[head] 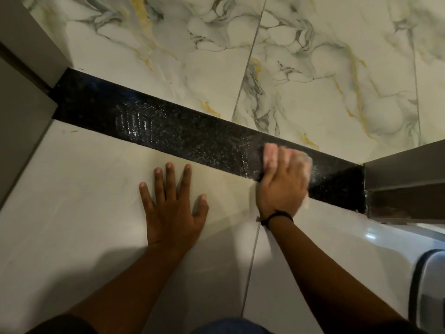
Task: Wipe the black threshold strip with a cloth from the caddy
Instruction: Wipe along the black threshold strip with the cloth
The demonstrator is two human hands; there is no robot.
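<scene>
The black speckled threshold strip (183, 131) runs diagonally across the floor from upper left to right, with wet streaks on its left part. My right hand (283, 184) presses a pale pinkish cloth (271, 154) flat onto the strip near its right end; the cloth is mostly hidden under my fingers. My left hand (173, 203) lies flat with fingers spread on the plain tile just in front of the strip, holding nothing.
Marbled white tiles (313, 80) lie beyond the strip, plain cream tiles (84, 189) in front. Grey door frames stand at the left (21, 104) and right (407, 179) ends. A white and grey container (431, 285) sits at the right edge.
</scene>
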